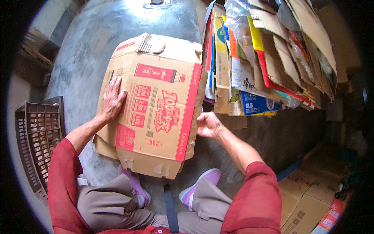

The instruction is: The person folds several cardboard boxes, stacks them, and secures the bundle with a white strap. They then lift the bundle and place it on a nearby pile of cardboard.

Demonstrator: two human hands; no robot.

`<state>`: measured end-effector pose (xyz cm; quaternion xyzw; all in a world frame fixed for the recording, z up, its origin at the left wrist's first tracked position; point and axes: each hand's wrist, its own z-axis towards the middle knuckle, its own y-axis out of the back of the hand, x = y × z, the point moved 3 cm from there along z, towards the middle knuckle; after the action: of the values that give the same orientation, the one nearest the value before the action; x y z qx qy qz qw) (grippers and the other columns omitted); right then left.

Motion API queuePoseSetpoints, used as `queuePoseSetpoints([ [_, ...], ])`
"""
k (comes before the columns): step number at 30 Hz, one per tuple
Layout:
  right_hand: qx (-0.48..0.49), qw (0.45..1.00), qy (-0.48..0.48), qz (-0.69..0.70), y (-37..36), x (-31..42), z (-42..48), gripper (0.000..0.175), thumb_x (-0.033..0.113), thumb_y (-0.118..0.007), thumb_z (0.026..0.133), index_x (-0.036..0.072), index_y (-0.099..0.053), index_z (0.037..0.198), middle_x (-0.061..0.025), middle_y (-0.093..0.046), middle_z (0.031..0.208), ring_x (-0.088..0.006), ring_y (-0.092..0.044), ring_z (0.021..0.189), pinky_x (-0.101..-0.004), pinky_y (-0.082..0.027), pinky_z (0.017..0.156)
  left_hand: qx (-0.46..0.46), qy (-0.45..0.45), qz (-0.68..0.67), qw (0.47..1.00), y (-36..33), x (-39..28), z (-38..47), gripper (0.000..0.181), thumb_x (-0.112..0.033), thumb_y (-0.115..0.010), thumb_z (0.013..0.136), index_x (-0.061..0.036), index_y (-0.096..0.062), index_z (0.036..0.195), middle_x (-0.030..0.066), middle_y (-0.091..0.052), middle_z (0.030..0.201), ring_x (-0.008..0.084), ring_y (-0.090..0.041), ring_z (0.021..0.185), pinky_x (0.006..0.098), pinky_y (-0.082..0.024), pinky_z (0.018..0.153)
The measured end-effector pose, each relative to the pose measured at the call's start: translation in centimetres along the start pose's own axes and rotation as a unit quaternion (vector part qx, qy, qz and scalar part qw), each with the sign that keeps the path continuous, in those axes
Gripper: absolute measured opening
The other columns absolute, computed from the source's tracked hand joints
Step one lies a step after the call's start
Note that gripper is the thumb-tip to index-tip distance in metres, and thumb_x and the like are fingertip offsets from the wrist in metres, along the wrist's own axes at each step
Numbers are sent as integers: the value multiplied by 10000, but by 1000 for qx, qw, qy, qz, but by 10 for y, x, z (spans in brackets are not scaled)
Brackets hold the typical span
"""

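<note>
In front of me is a flattened cardboard carton, brown with red printing and a picture of a bottle. Its end flaps stick out at top and bottom, and the lower flap shows torn patches. My left hand lies flat on the carton's left part, palm down, holding nothing. At the right edge, the fingers of my right hand are curled in on the carton's border; the fingertips are partly hidden. A dark strap hangs between my legs, below the carton.
A stack of flattened cardboard with plastic film stands upright at the upper right. At left is a brown plastic crate. More cardboard lies at the lower right. My shoes rest on the concrete floor below the carton.
</note>
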<state>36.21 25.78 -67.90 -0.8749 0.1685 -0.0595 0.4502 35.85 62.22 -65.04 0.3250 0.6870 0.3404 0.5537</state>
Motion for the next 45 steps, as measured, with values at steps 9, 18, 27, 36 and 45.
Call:
queuePoseSetpoints([
  [9, -93, 989, 109, -43, 11, 0, -24, 390, 161, -384, 864, -67, -481, 1165, -207, -583, 1126, -320, -582, 1036, -468, -435, 954, -8, -9, 8, 1000, 0, 7, -3, 633, -434, -451, 887, -130, -265, 1410, 152, -191, 1472, 313, -165, 1365, 565, -114, 1051],
  [18, 22, 990, -88, -107, 32, -29, 39, 307, 149, -640, 834, 26, -558, 1103, -132, -618, 1096, -202, -605, 988, -417, -488, 894, -15, 6, 25, 1000, -1, 2, -5, 628, -384, -454, 878, -115, -258, 1411, 153, -191, 1473, 311, -169, 1361, 565, -133, 1036],
  [27, -148, 841, -119, -507, -6, -7, 34, 178, 284, -630, 841, 146, -625, 953, 30, -571, 607, -38, -441, 443, -209, -340, 383, 19, 46, 26, 998, 0, -5, -7, 626, -381, -428, 890, -140, -216, 1427, 133, -140, 1491, 317, -106, 1381, 621, -74, 1039],
  [36, -41, 476, 244, -844, -7, 5, 44, 326, 259, -592, 839, 14, -616, 1054, -136, -659, 886, -218, -625, 720, -337, -501, 600, 13, 48, 59, 997, -7, -3, -7, 635, -413, -421, 889, -152, -213, 1429, 125, -130, 1495, 331, -102, 1379, 623, -86, 1040],
  [45, -109, 985, 60, -123, -1, -29, 19, 242, 93, -516, 900, -35, -557, 1100, -162, -624, 1047, -250, -631, 926, -423, -528, 822, 71, 88, 106, 988, -10, -11, -6, 684, -476, -374, 897, -140, -136, 1442, 116, -58, 1508, 312, -28, 1391, 647, -42, 1031],
])
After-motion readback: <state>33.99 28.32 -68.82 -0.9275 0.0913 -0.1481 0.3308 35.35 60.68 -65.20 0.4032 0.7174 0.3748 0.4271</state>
